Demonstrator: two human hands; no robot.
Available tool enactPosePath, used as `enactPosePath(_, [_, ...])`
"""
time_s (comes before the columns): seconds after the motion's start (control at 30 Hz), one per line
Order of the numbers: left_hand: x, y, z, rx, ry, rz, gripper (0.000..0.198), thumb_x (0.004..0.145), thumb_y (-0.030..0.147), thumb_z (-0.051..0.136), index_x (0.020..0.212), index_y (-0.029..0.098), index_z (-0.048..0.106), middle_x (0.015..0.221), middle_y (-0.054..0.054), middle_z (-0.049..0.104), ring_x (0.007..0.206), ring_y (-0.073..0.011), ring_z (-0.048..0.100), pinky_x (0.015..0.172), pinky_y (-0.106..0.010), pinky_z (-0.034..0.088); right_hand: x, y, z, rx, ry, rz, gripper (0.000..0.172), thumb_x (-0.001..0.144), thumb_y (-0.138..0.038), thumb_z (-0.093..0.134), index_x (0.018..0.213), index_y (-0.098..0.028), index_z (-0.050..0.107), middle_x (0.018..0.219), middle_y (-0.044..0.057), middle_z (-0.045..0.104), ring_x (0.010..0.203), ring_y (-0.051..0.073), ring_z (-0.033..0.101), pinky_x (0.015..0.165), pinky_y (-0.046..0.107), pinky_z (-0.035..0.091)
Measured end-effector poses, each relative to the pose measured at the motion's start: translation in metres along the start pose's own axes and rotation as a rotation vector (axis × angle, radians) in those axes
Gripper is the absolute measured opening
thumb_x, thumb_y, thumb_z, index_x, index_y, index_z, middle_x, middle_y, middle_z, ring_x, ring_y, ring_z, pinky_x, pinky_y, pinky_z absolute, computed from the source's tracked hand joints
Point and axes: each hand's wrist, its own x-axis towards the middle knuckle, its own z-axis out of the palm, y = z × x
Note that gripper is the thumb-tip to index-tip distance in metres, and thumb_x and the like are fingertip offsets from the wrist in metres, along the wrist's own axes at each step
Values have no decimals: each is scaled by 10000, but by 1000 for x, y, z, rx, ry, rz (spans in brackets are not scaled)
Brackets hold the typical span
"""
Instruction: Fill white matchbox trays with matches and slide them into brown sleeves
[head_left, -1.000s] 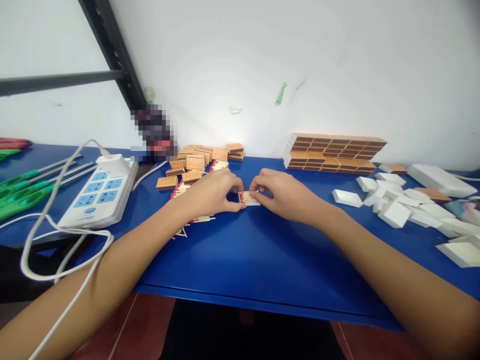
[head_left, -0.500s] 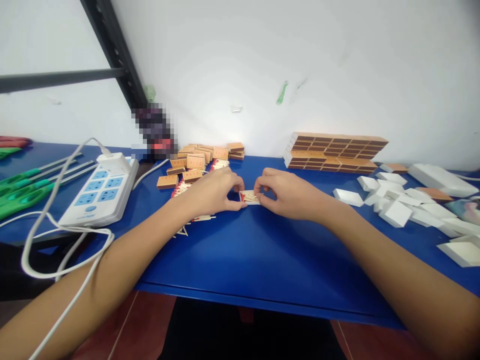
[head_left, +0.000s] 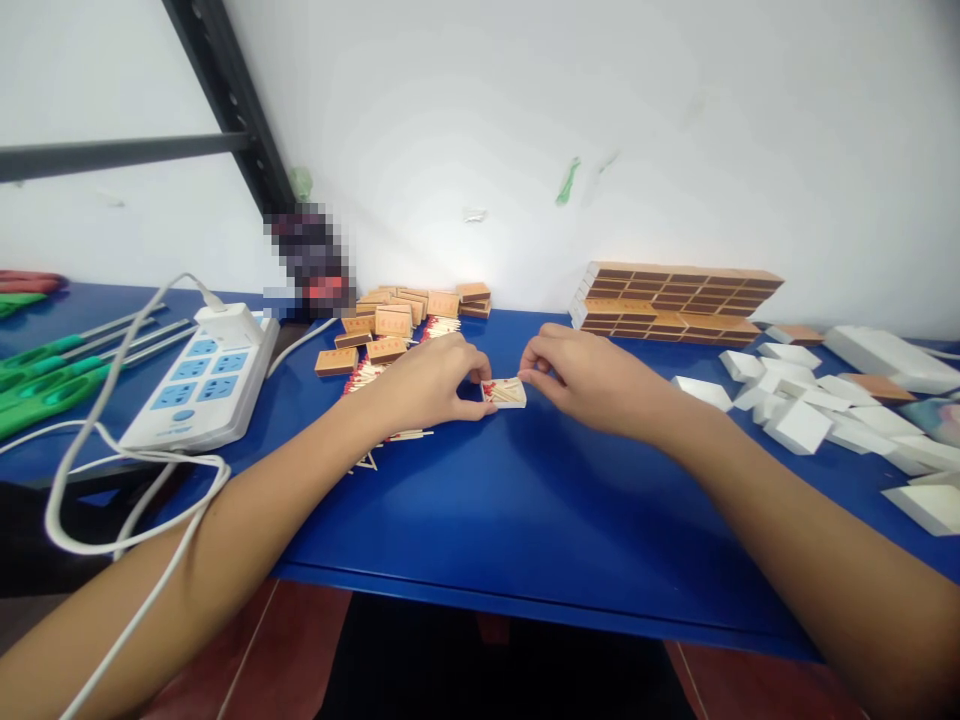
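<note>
A small white matchbox tray [head_left: 513, 404] with red-tipped matches inside lies on the blue table in front of me. My left hand [head_left: 442, 382] grips its left end between thumb and fingers. At the tray's far right corner is my right hand [head_left: 581, 375], its thumb and fingertips pressed together; whether they hold anything I cannot make out. Just left of the tray, partly covered by my left hand and forearm, spreads a pile of loose matches [head_left: 361, 378]. Several brown matchbox sleeves [head_left: 394, 321] lie behind that pile.
Stacked matchboxes [head_left: 679, 300] stand against the wall, with many white trays [head_left: 799, 427] scattered at the right. On the left are a power strip [head_left: 206, 385], a white cable [head_left: 56, 490] crossing my left forearm, and green-handled tools [head_left: 67, 385].
My right hand has drawn slightly right and up, off the matches, uncovering the tray's right end. My left hand keeps its grip on the tray.
</note>
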Motion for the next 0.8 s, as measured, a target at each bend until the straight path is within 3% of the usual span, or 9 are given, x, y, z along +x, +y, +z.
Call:
enactPosePath(0.27, [-1, -1, 0, 2, 12, 8, 241, 907, 395, 775, 1022, 185, 751, 997, -66, 733, 938, -237, 636, 793, -353, 457, 0, -16, 6, 163, -9, -10, 133, 982, -262, 612, 907, -190, 696, 935, 64, 667, 803, 187, 590, 713, 315, 417])
enactPosePath(0.47, [-1, -2, 0, 2, 10, 11, 241, 905, 393, 786, 1026, 188, 751, 996, -64, 728, 939, -237, 631, 802, -357, 454, 3, -9, 14, 175, 36, -21, 128, 989, -246, 593, 944, -194, 701, 905, 58, 659, 786, 185, 576, 704, 308, 401])
enactPosePath(0.8, [0, 0, 0, 12, 0, 0, 244, 910, 394, 780, 1043, 191, 753, 1003, -66, 730, 956, -247, 628, 808, -361, 450, 2, -2, 11, 233, -57, -104, 195, 1032, -257, 529, 1032, -216, 720, 973, 67, 624, 826, 190, 581, 736, 309, 423])
